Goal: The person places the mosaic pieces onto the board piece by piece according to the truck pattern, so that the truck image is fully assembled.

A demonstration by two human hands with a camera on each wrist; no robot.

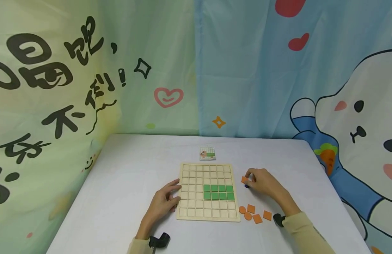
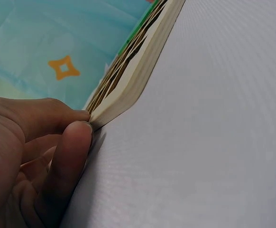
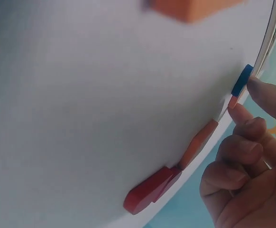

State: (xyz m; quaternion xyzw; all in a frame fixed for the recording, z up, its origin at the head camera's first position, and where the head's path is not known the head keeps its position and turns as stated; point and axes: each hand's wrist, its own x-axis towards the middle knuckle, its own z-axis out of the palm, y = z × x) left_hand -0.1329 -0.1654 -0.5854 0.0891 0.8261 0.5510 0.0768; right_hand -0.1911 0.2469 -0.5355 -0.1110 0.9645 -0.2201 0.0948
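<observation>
A pale wooden grid board point(image 1: 190, 204) lies on the white table with a block of green square tiles point(image 1: 218, 192) in its right half. My left hand point(image 1: 162, 201) is at the board's left side, its fingertips and thumb touching the edge point(image 2: 124, 97). To the right of the board, my right hand point(image 1: 262, 181) pinches an orange square tile point(image 1: 244, 179) between thumb and index finger. A blue piece point(image 3: 243, 80) is just beside that thumb. Red pieces point(image 3: 150, 190) and another orange piece point(image 3: 199, 145) lie near the right hand; the hand hides them in the head view.
Loose orange squares point(image 1: 257, 219) and orange discs point(image 1: 248, 216) lie right of the board's lower corner. A small picture card point(image 1: 208, 153) lies beyond the board's far edge. Printed curtains point(image 1: 240, 70) hang behind the table point(image 1: 120, 197).
</observation>
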